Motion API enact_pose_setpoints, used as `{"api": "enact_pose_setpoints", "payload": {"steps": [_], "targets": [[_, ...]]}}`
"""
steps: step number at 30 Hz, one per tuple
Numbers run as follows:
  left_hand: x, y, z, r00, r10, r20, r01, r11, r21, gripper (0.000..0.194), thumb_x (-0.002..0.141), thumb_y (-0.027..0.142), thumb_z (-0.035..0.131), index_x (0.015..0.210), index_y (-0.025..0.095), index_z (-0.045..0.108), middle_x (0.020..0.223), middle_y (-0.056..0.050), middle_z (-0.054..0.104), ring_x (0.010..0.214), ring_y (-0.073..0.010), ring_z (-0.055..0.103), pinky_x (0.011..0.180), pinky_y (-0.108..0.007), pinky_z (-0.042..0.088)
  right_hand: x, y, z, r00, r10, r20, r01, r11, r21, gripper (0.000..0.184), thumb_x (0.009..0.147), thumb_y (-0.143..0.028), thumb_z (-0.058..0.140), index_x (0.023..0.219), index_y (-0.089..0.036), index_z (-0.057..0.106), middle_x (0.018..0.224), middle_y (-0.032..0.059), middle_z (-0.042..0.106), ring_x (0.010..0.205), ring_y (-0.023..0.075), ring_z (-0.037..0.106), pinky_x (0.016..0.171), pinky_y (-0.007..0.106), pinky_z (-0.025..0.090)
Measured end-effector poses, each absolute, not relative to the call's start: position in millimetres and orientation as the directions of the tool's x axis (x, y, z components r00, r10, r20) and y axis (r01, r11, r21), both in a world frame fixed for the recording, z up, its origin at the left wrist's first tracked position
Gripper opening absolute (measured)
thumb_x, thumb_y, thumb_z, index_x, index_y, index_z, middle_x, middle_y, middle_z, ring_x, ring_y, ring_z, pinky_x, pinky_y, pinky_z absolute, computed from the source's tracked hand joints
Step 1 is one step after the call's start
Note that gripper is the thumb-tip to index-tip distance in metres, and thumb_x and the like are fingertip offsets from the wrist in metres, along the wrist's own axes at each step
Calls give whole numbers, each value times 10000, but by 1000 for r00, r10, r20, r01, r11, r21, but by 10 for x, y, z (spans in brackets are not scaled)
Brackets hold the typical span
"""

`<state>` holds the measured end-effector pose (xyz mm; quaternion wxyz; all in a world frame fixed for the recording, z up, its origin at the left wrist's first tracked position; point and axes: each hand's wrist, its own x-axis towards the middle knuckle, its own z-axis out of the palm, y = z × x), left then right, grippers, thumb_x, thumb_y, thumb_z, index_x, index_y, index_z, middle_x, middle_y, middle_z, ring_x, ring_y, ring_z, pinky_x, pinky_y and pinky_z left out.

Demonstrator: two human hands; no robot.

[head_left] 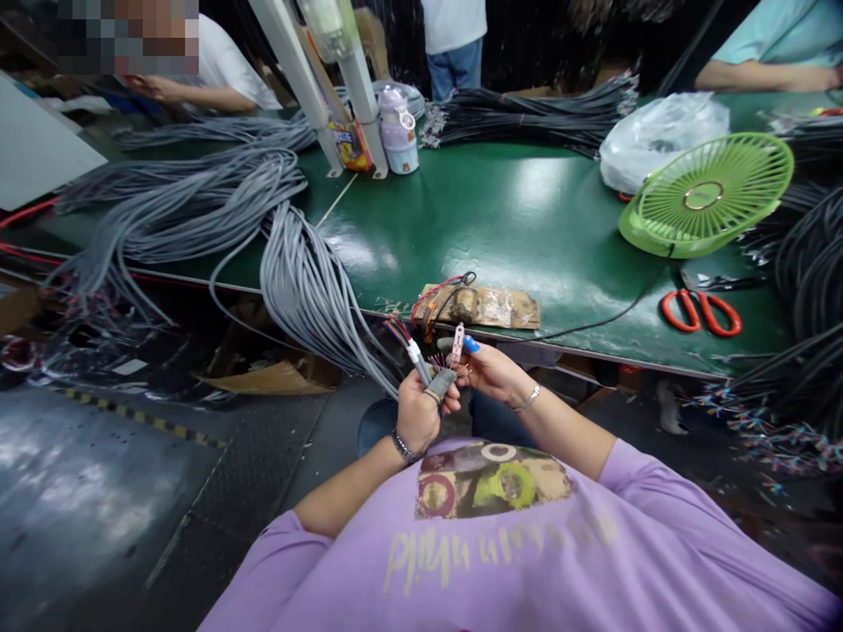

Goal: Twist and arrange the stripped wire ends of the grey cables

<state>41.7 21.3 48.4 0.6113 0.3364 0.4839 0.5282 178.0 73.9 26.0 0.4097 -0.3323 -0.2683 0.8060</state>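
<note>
My left hand [420, 411] is closed around a grey cable [417, 358] with a white band near its end. Its coloured inner wires [398, 326] fan out past the band, and a grey wrap covers my thumb. My right hand [499, 376] is pinched close beside it, with a blue cover on one fingertip. A small pale pink flat tool [457, 344] stands upright at those fingers; its lower end is hidden. Fine loose wires [437, 360] show between the hands. Just beyond, a wooden block [507, 307] with clear tape and a red wire lies at the table edge.
Bundles of grey cable [198, 202] cover the table's left side, some hanging over the edge. Red-handled scissors [702, 312], a green fan [711, 193] and a plastic bag [659, 132] lie right. A bottle [399, 132] stands by the post. Other people work across the table.
</note>
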Motion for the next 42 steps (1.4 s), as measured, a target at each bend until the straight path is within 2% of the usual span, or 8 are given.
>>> {"api": "enact_pose_setpoints", "payload": {"steps": [3, 6, 11, 16, 26, 32, 37, 42], "targets": [[420, 231, 454, -35, 972, -234, -306, 212, 928, 257, 705, 362, 703, 696, 152, 554, 519, 30, 609, 362, -78, 529, 333, -163, 332, 1742, 764, 282, -210, 958, -196, -386, -266, -883, 427, 648, -566, 713, 658, -159, 587, 532, -36, 511, 471, 66, 391, 470, 205, 328], [418, 248, 430, -37, 970, -242, -301, 220, 928, 261, 695, 366, 708, 703, 154, 557, 517, 32, 605, 360, -81, 528, 331, -165, 334, 1704, 775, 267, -77, 989, -129, -300, -146, -943, 508, 714, -653, 588, 599, -158, 571, 496, -25, 495, 470, 75, 387, 470, 217, 307], [429, 277, 403, -27, 968, -249, -286, 231, 930, 259, 708, 368, 701, 715, 156, 550, 516, 33, 605, 357, -82, 529, 325, -163, 322, 1626, 835, 252, -295, 922, -251, -552, -379, -743, 521, 728, -666, 570, 688, -148, 612, 577, -3, 547, 499, 85, 447, 497, 224, 386], [438, 282, 374, -31, 967, -252, -281, 233, 931, 273, 712, 374, 702, 702, 153, 543, 517, 31, 606, 357, -79, 530, 329, -160, 323, 1551, 864, 283, -276, 891, -361, -692, -445, -568, 459, 736, -600, 624, 714, -142, 623, 589, -1, 574, 487, 82, 483, 465, 207, 405], [406, 222, 365, -43, 967, -250, -266, 230, 936, 270, 714, 380, 694, 714, 158, 541, 518, 28, 610, 365, -89, 543, 332, -164, 322, 1606, 737, 243, -359, 862, -357, -685, -504, -526, 518, 772, -663, 522, 780, -153, 610, 655, 8, 602, 519, 86, 519, 508, 218, 453], [334, 181, 335, -84, 971, -223, -272, 193, 943, 254, 710, 369, 695, 726, 161, 550, 543, 33, 614, 375, -81, 538, 350, -168, 341, 1761, 540, 191, -457, 830, -320, -530, -543, -651, 435, 677, -563, 696, 755, -148, 592, 677, 2, 600, 552, 87, 525, 538, 227, 457], [343, 171, 328, -60, 980, -192, -244, 172, 954, 268, 719, 391, 690, 734, 158, 558, 548, 20, 619, 392, -89, 553, 361, -173, 355, 1758, 421, 230, -285, 930, -233, -363, -329, -872, 331, 601, -386, 803, 706, -148, 598, 579, -41, 546, 504, 69, 453, 514, 216, 382], [323, 167, 326, 12, 975, -223, -232, 220, 947, 298, 681, 397, 727, 736, 167, 545, 518, 41, 596, 366, -81, 529, 352, -169, 354, 1738, 444, 288, -265, 942, -204, -307, -283, -909, 336, 621, -423, 772, 661, -152, 579, 534, -47, 515, 490, 73, 427, 495, 218, 346]]}}
